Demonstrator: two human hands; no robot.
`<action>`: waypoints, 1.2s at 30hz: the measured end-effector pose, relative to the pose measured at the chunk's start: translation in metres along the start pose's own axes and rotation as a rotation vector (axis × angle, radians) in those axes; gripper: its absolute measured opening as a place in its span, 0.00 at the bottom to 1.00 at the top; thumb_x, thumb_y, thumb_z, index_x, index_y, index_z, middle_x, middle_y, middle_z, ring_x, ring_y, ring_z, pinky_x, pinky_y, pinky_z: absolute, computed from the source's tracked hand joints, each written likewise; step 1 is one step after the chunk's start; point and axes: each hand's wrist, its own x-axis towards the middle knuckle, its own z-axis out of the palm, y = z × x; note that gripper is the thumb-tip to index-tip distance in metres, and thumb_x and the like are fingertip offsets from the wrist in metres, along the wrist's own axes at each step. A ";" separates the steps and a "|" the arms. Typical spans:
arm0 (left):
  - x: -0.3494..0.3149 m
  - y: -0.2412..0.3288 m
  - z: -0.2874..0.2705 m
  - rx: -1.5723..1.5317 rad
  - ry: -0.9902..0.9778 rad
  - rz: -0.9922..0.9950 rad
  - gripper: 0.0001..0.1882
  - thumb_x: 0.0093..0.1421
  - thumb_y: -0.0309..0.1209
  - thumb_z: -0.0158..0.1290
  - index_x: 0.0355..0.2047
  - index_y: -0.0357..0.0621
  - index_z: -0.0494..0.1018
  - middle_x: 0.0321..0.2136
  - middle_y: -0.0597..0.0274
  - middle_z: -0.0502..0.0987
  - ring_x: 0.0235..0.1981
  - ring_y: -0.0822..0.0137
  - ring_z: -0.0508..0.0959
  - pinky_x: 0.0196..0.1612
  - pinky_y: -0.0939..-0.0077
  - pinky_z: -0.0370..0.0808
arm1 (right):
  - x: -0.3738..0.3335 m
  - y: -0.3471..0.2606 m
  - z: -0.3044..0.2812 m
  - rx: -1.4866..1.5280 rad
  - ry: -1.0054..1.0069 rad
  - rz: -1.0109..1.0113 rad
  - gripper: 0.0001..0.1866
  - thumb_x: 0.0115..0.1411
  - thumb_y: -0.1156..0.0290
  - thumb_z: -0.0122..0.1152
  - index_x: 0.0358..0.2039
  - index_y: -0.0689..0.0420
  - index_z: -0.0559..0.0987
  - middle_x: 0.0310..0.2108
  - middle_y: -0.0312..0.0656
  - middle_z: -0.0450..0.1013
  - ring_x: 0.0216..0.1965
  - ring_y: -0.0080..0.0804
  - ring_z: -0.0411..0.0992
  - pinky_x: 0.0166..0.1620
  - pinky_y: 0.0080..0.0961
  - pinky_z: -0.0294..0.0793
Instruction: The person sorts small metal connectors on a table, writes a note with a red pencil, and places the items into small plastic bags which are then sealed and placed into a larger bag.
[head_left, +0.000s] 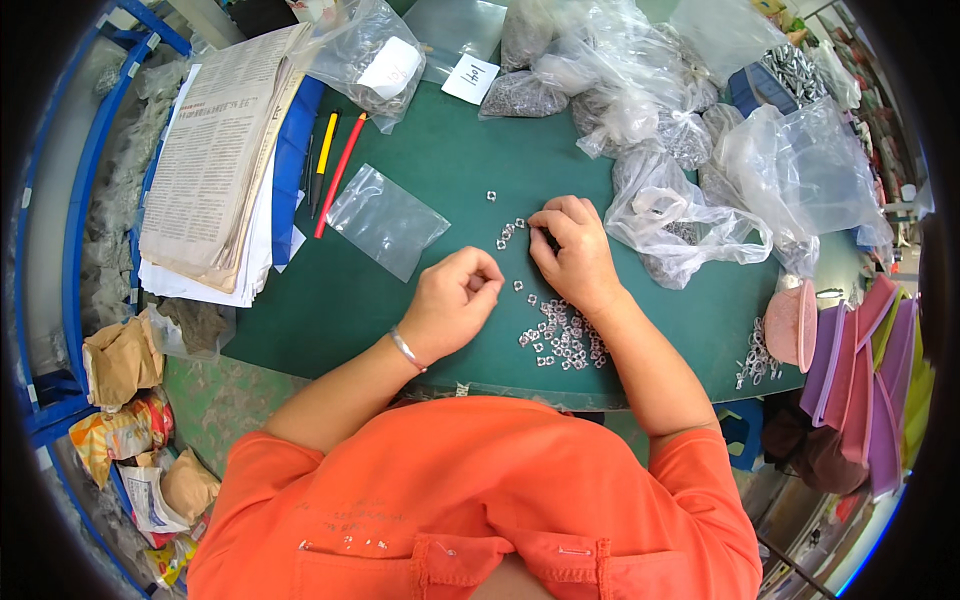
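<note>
My left hand hovers over the green tabletop with its fingers curled in and thumb against them; whatever it may hold is hidden. My right hand rests on the table, fingers bent down and closed, beside a short row of small metal ring-like pieces. Anything between those fingertips is too small or covered to see. Below the right hand, partly beside its forearm, lies a loose pile of the same shiny pieces. One single piece sits apart, farther up. Left of my hands lies a flat clear zip bag.
Newspapers are stacked at the left, beside a red pencil and a yellow pen. Filled plastic bags crowd the far right. A pink pouch and more metal pieces are at the right edge.
</note>
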 end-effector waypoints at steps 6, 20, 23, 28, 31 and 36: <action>-0.001 0.006 -0.015 0.166 0.050 0.083 0.08 0.57 0.18 0.54 0.37 0.37 0.73 0.31 0.64 0.74 0.23 0.77 0.76 0.27 0.83 0.72 | 0.008 -0.008 -0.007 0.055 -0.147 -0.012 0.10 0.47 0.78 0.63 0.33 0.56 0.81 0.35 0.40 0.72 0.38 0.41 0.70 0.42 0.36 0.68; 0.031 0.001 0.006 0.617 0.080 0.194 0.05 0.55 0.27 0.58 0.32 0.43 0.74 0.30 0.59 0.74 0.27 0.59 0.78 0.31 0.65 0.75 | 0.003 0.003 -0.003 0.095 -0.172 0.020 0.09 0.47 0.76 0.64 0.32 0.54 0.82 0.36 0.37 0.72 0.40 0.39 0.70 0.44 0.34 0.67; 0.029 -0.002 0.006 0.588 0.119 0.209 0.04 0.55 0.25 0.57 0.31 0.42 0.74 0.29 0.58 0.74 0.27 0.57 0.78 0.31 0.65 0.76 | 0.006 -0.008 -0.006 0.101 -0.167 -0.022 0.09 0.47 0.76 0.65 0.32 0.54 0.82 0.36 0.37 0.72 0.40 0.39 0.70 0.44 0.33 0.66; 0.030 -0.004 0.003 0.569 0.133 0.259 0.03 0.55 0.23 0.57 0.30 0.40 0.74 0.27 0.55 0.74 0.27 0.53 0.77 0.31 0.63 0.75 | 0.003 -0.006 -0.001 0.095 -0.203 -0.054 0.08 0.48 0.75 0.66 0.31 0.54 0.82 0.36 0.38 0.72 0.40 0.39 0.69 0.45 0.33 0.66; 0.032 -0.005 0.000 0.530 0.132 0.270 0.04 0.55 0.23 0.57 0.30 0.39 0.74 0.27 0.54 0.75 0.28 0.53 0.77 0.32 0.63 0.76 | -0.003 -0.003 -0.010 0.147 -0.231 -0.035 0.07 0.48 0.76 0.65 0.30 0.56 0.81 0.35 0.38 0.72 0.39 0.39 0.69 0.44 0.34 0.66; 0.050 -0.008 -0.006 0.481 0.142 0.189 0.05 0.55 0.22 0.56 0.34 0.37 0.75 0.29 0.52 0.77 0.28 0.54 0.79 0.33 0.65 0.76 | -0.025 -0.004 -0.038 0.291 -0.391 -0.045 0.08 0.48 0.81 0.63 0.31 0.59 0.80 0.34 0.41 0.72 0.39 0.39 0.69 0.44 0.32 0.67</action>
